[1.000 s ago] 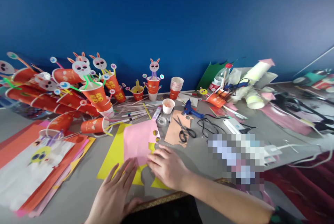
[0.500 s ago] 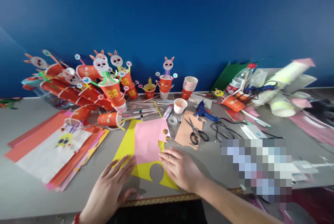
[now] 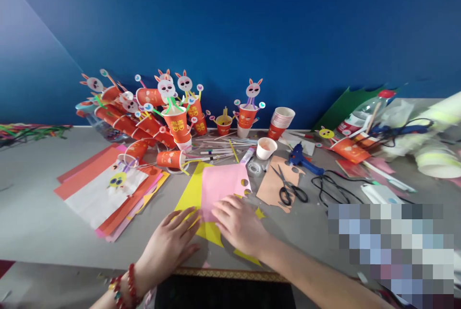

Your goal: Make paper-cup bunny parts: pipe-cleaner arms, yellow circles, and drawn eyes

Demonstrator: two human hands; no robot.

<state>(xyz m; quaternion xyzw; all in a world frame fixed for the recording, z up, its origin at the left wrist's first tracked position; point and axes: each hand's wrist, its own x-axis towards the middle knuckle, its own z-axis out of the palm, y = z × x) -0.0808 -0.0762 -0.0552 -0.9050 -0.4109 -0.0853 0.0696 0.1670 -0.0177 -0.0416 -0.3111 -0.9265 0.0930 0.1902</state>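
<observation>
The wide grey bench [image 3: 43, 222] fills the lower half of the frame below a deep blue wall, and the work sits at lower centre: a bright yellow sheet of craft paper [image 3: 190, 194] lying flat, with a smaller pink sheet of paper with round cut-outs along its right edge [image 3: 221, 186] laid on top of it. The left hand [image 3: 171, 244] lies palm down, fingers spread and flat, its fingertips on the near left part of the yellow sheet; it grips nothing. The right hand [image 3: 239, 225] is likewise open and flat, pressing on the near edge of the pink sheet where it overlaps the yellow, with nothing pinched between its fingers. To do this well, I judge that both palms should keep even downward pressure so the two sheets do not slide against each other, and the edges should be lined up before any crease or mark is made; the cut-outs make the pink sheet weak on that side, so pressure belongs away from them. At left lies a stack of orange, white and pink paper sheets [image 3: 108, 194]; at upper left a crowd of red paper cups with rabbit faces on sticks [image 3: 158, 112]. Right of the work, black-handled scissors [image 3: 288, 189] rest on a tan card, well within reach.
</observation>
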